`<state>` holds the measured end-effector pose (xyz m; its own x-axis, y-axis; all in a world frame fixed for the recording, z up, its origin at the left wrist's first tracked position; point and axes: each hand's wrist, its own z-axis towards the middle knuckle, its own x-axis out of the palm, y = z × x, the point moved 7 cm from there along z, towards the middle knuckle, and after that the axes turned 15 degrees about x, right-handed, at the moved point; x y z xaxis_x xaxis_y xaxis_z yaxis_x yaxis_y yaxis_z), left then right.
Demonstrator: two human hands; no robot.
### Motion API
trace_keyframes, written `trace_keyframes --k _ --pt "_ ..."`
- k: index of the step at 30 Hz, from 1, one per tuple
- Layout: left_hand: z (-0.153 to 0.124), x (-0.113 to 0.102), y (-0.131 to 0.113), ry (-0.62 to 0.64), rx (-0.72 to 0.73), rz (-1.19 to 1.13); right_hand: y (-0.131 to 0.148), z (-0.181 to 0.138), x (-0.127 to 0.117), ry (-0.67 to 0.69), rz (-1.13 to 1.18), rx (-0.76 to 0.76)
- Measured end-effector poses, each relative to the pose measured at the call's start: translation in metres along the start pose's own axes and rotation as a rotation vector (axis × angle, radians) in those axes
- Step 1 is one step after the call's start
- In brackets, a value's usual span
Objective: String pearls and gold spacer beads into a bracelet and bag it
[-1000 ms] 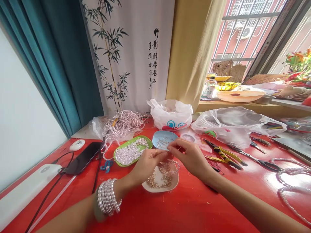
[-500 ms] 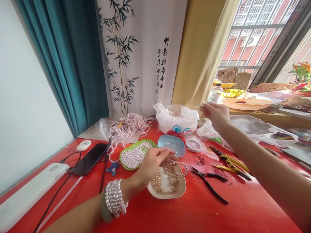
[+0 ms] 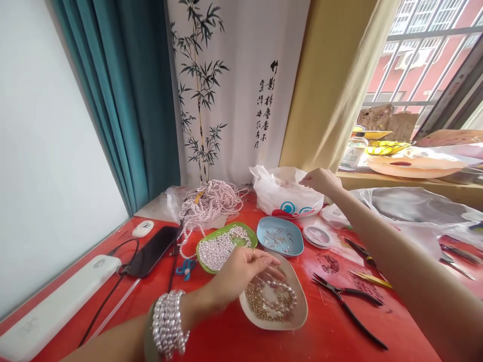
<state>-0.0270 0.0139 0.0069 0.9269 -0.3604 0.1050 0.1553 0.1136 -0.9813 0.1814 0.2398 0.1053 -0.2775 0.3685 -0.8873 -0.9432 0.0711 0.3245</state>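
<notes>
My left hand point(image 3: 241, 271) hovers over the white dish point(image 3: 300, 317) of small gold beads, fingers curled together; a short string of pearls point(image 3: 277, 291) lies in the dish just under them. A pearl bracelet point(image 3: 168, 322) is on that wrist. My right hand point(image 3: 320, 180) is stretched far forward to the white plastic bag point(image 3: 283, 198) at the back, its fingers pinched at the bag's rim. Whether a thread runs between the hands I cannot make out.
A green dish of pearls point(image 3: 222, 246), a blue dish of pins point(image 3: 279, 236), a thread spool point(image 3: 317, 235), black pliers point(image 3: 347, 301) and a heap of pearl strings point(image 3: 209, 198) lie on the red table point(image 3: 226, 342). A phone point(image 3: 153, 250) and cables sit left.
My right hand left the left hand, swung up and right, and now comes down onto the white bag. My left hand sank toward the gold-bead dish. The view has panned left.
</notes>
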Motion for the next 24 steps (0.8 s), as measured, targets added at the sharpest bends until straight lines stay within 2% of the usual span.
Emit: trace_keyframes --k 4,8,12,19,24 --pt "-0.002 -0.004 0.000 -0.018 -0.005 -0.004 -0.004 0.005 0.007 0.141 -0.175 0.001" --pt "-0.006 -0.003 0.000 -0.008 0.003 -0.019 -0.002 0.001 0.009 0.197 -0.260 -0.068" --pt "-0.008 -0.002 -0.001 0.001 0.019 -0.019 -0.006 -0.003 0.002 0.157 -0.331 -0.080" --pt "-0.012 -0.001 -0.003 -0.001 0.008 -0.014 -0.015 -0.001 -0.016 -0.023 -0.374 -0.067" --pt "-0.014 -0.003 -0.003 -0.019 0.009 -0.008 -0.014 -0.003 -0.004 0.036 -0.385 -0.132"
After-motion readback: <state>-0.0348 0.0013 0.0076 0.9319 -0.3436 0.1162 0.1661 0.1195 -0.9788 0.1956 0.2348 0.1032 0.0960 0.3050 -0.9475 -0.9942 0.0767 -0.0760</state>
